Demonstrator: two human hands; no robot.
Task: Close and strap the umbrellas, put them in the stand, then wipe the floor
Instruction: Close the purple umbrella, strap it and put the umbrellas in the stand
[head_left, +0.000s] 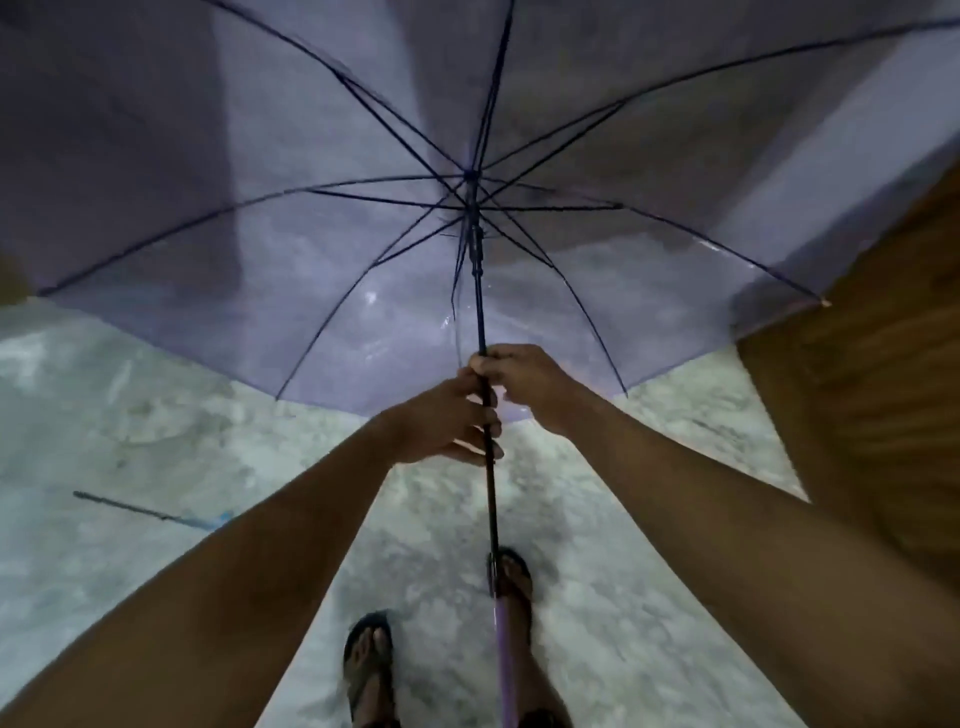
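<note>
Seen from my head camera: I hold an open purple see-through umbrella (311, 234) out in front of me, its canopy fully spread and its dark ribs fanning from the hub. Both my hands are wrapped round the umbrella's black shaft (478, 312). My left hand (447, 423) has its fingers curled round the shaft, and my right hand (524, 384) grips it just above, touching the left. Below my hands the shaft runs down to a purple handle (505, 665) between my sandalled feet (366, 660). The grey concrete floor (130, 415) lies beneath the umbrella. Left of the umbrella a thin dark rod (150, 512) lies on the floor (blurred, with a blue bit at one end). Right of the umbrella stands a brown wooden panel (872, 415).
</note>
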